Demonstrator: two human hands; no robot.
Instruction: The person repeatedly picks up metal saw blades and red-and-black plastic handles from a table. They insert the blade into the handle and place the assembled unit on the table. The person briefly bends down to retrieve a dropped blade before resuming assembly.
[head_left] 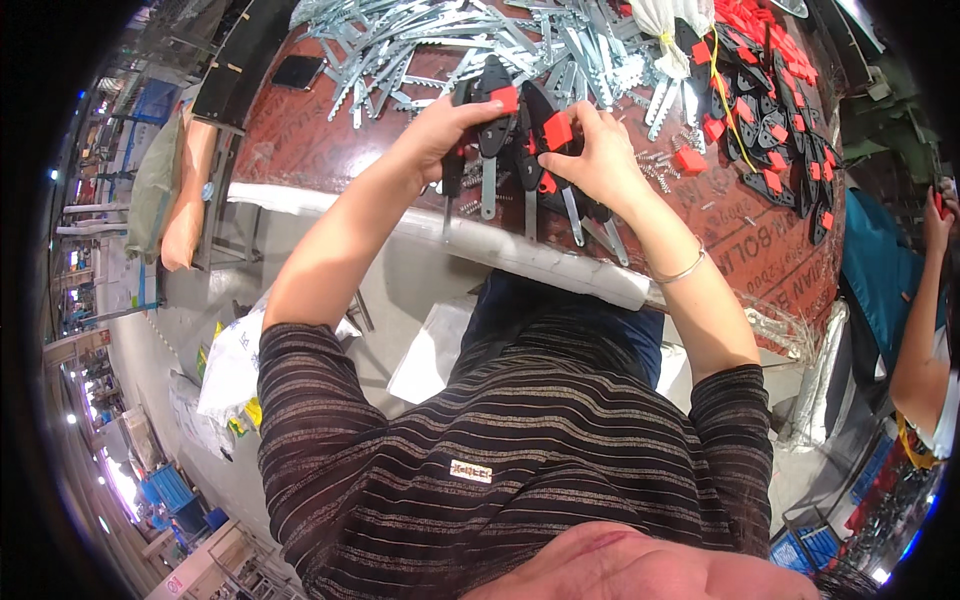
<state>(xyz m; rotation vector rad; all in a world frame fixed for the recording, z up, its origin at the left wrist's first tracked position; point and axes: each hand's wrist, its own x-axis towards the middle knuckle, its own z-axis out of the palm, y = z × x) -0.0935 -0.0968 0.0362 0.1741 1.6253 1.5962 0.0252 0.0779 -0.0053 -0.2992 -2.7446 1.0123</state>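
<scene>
My left hand (440, 135) closes round a black plastic tool body (493, 135) with a red piece near its top and a flat metal strip pointing down toward me. My right hand (598, 160) pinches a red plastic piece (557, 131) on a second black body (537, 105) beside the first. Several more such black bodies with metal strips lie close together under and between my hands, at the near edge of the table. My fingers partly hide them, and their exact kind cannot be made out.
Toothed metal strips (450, 45) heap across the far side of the red-brown table (300, 140). Small springs (655, 168) and a loose red piece (690, 161) lie right of my hands. Black-and-red parts (775, 130) pile at right. A padded white roll (560, 268) lines the near edge. Another person's arm (922, 330) shows far right.
</scene>
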